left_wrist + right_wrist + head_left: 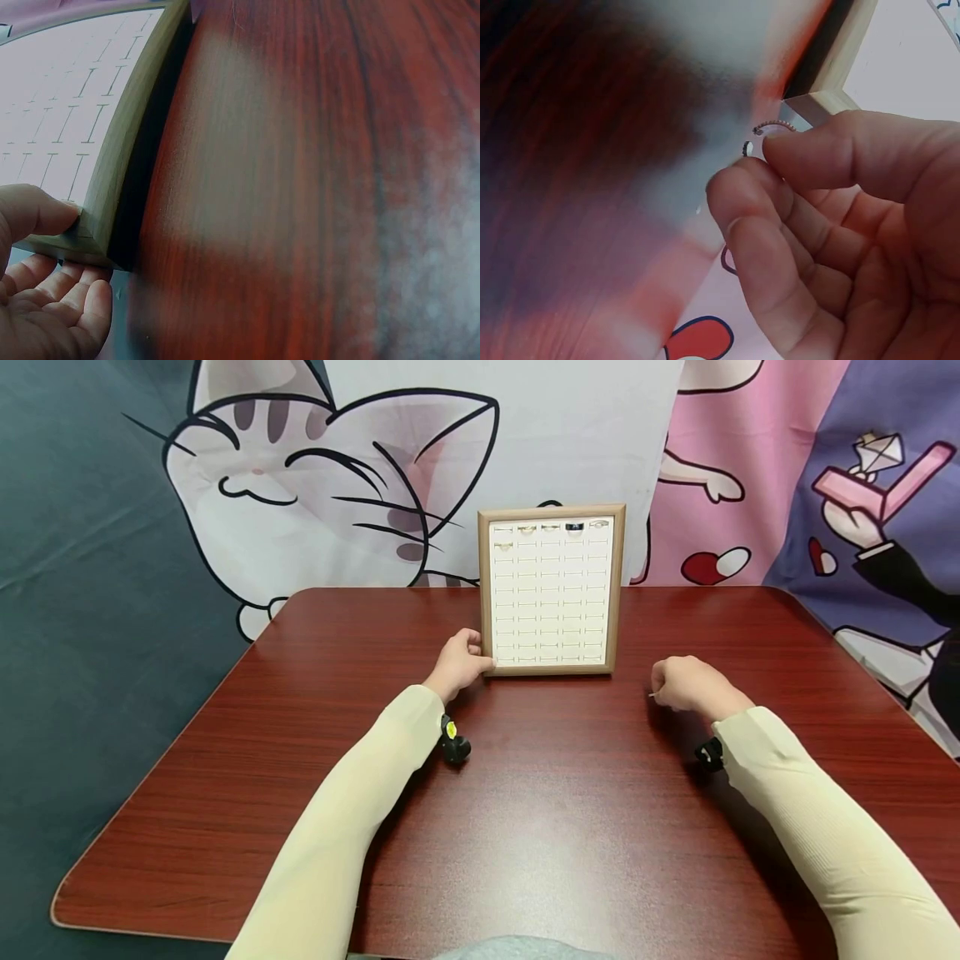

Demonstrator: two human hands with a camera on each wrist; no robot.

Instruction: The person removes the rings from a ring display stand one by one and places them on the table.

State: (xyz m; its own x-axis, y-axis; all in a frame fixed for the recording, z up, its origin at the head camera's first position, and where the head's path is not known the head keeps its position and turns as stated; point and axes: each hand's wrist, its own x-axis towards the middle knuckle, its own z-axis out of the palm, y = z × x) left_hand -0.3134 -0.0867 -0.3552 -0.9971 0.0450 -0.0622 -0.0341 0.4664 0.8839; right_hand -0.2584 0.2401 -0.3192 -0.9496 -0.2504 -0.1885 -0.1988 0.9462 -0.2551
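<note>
A wood-framed ring display board [551,602] with a white slotted face stands upright on the table. My left hand [457,662] grips its lower left corner. In the left wrist view the thumb [49,214] lies on the front of the frame, and the other fingers are under the bottom edge. To the right of the board, my right hand [690,683] pinches a thin ring [776,124] with a beaded edge between thumb and fingertips. Part of that ring is hidden by the fingers. A dark ring [574,527] and several thin rings sit in the board's top rows.
The reddish-brown table [540,793] extends around the board and under both arms. Behind it hang a cartoon cat cloth [300,527] and a pink and purple printed cloth [772,477]. A small black camera [454,743] is strapped at the left wrist.
</note>
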